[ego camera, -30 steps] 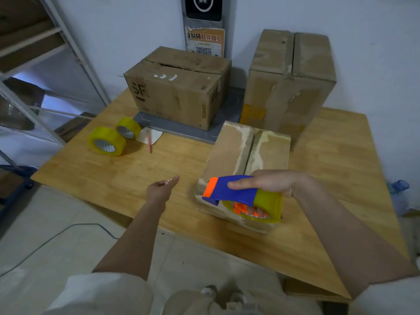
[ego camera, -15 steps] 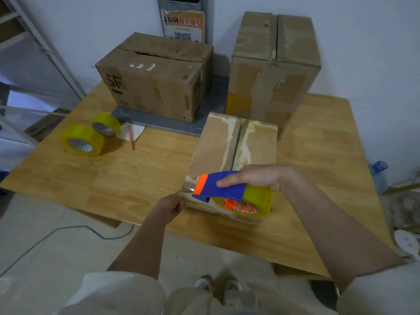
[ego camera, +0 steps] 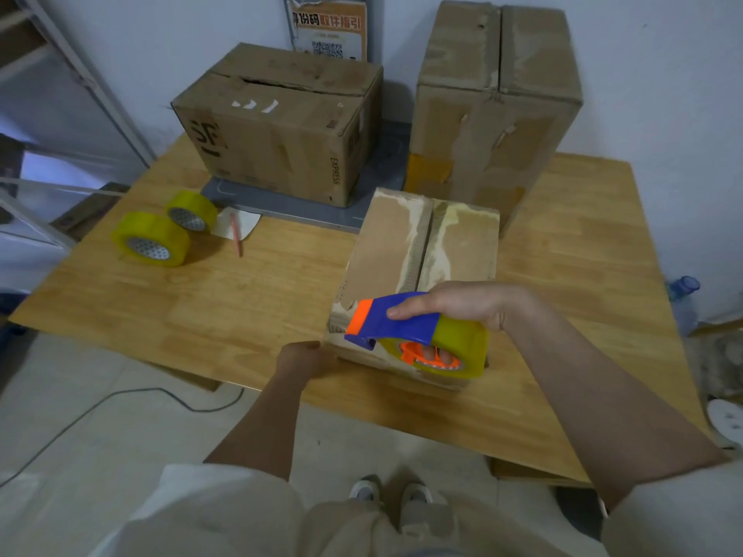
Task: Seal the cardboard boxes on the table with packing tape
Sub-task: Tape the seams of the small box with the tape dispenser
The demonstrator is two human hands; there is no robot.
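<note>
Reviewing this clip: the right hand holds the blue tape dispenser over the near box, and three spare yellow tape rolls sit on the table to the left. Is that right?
Not quite. The head view shows two spare yellow tape rolls on the table, not three. The rest holds: the right hand holds the blue tape dispenser over the near box.

The right hand (ego camera: pixel 462 307) grips a blue and orange tape dispenser (ego camera: pixel 410 335) over the near end of a small cardboard box (ego camera: pixel 402 251) on the wooden table (ego camera: pixel 201 307). The left hand (ego camera: pixel 305 357) touches the box's near left corner. Two yellow tape rolls (ego camera: pixel 161 235) lie well to the left.
</note>
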